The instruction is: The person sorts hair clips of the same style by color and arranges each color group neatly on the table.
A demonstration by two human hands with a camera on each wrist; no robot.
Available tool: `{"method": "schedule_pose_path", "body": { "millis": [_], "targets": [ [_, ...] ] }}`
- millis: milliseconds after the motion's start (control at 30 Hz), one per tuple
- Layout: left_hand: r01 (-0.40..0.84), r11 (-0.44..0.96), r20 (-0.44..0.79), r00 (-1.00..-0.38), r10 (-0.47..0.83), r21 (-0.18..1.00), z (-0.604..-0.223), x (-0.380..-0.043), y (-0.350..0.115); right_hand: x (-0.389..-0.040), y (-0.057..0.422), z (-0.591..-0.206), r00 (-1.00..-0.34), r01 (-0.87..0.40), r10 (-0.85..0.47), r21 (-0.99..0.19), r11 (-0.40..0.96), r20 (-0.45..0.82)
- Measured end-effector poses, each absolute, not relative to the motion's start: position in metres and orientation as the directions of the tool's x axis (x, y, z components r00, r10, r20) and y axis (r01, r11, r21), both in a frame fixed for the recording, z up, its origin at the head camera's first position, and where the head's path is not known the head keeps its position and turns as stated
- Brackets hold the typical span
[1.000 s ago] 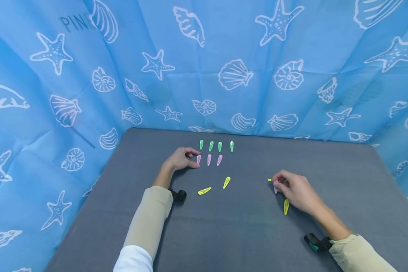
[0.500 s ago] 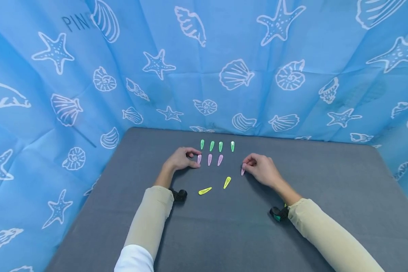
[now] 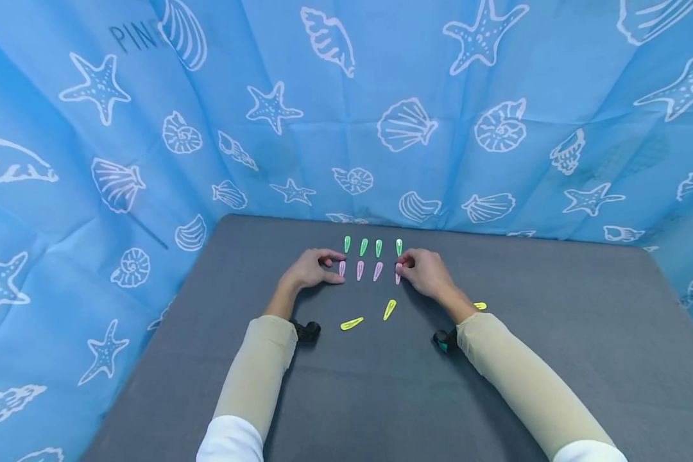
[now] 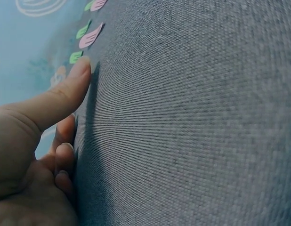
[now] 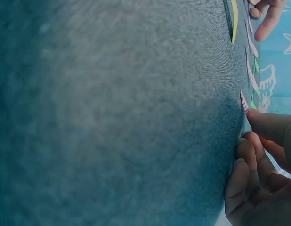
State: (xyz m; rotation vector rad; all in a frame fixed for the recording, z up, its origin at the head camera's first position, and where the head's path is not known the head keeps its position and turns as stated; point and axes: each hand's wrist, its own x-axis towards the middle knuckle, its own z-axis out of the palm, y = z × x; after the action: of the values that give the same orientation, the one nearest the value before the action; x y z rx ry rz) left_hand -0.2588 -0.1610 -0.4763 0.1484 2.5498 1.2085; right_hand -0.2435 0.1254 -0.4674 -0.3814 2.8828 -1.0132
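In front of the green clips [image 3: 378, 248], the left hand [image 3: 309, 269], fingers apart, spans the leftmost pink clip [image 3: 342, 269]. The right hand [image 3: 430, 272] pinches the rightmost pink clip [image 3: 398, 278].

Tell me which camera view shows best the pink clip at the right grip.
The head view: it shows the pink clip from above, at the right grip. Right wrist: nearly edge-on. Left wrist: I cannot identify it.
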Motion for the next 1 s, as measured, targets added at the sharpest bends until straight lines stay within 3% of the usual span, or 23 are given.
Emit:
{"method": "schedule_pose_path", "body": {
  "millis": [433, 767, 1000],
  "targets": [
    [-0.046, 0.641, -0.249, -0.941, 0.229, 0.766, -0.474, -0.258, -0.164, -0.244, 0.12, -0.468, -0.974, -0.177, -0.225, -0.578, 0.797, -0.012],
    [-0.08, 0.588, -0.255, -0.942, 0.22, 0.805, -0.481, -0.257, -0.169, -0.229, 0.121, -0.461, -0.973, -0.229, -0.214, -0.497, 0.837, 0.088],
    [0.024, 0.66, -0.093, -0.985, 0.142, 0.751, -0.472, -0.242, -0.166, -0.211, 0.128, -0.45, -0.958, -0.276, -0.222, -0.385, 0.881, 0.18]
  ]
}}
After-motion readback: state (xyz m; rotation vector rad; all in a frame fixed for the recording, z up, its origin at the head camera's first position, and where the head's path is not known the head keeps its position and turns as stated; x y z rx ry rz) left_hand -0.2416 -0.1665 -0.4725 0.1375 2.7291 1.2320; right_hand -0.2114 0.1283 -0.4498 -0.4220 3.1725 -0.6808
